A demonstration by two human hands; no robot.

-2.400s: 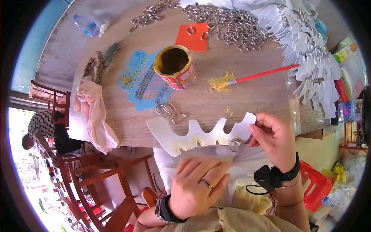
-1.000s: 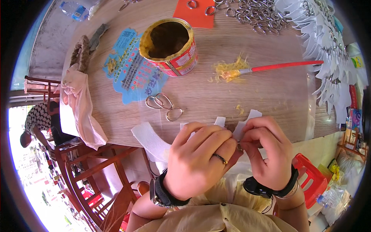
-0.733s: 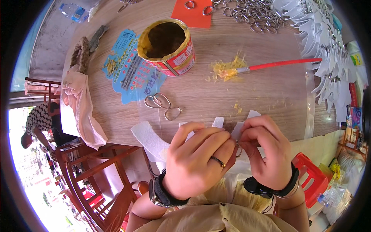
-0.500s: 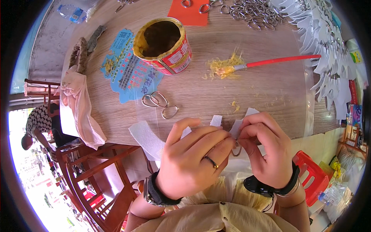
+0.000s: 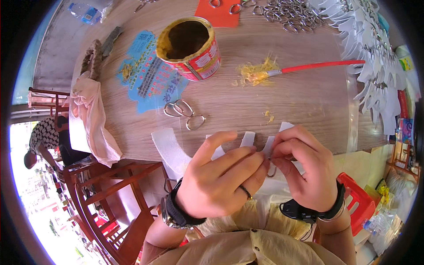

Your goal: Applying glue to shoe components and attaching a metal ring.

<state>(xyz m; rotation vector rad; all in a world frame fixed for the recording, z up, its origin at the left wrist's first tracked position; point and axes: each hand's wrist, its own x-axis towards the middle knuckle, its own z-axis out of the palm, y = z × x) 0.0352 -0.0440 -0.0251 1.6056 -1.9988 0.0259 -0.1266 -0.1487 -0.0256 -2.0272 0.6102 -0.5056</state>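
Observation:
At the table's near edge, my left hand [image 5: 221, 176] and my right hand [image 5: 304, 170] meet at the fingertips around a small metal ring [image 5: 272, 171] and a white felt-like strip [image 5: 268, 145]. My right thumb and index finger pinch there. My left index finger is raised and bent, while the other fingertips press in from the left; the left thumb is hidden. How the strip and ring join is covered by my fingers. Further white pieces lie by my left hand, including a wide curved one [image 5: 170, 148] and a short tab [image 5: 248, 139].
Beyond my hands lie loose metal rings [image 5: 182, 108], a glue-smeared tin [image 5: 210, 57] on a blue card [image 5: 154, 88], and a red-handled brush [image 5: 322, 66] in yellow glue. More rings [image 5: 289, 15] and white pieces with rings [image 5: 375, 66] are at the far right. A cloth [image 5: 90, 119] hangs left.
My left index finger has lifted and straightened a little. Both hands stay together at the ring and strip. The view has shifted slightly.

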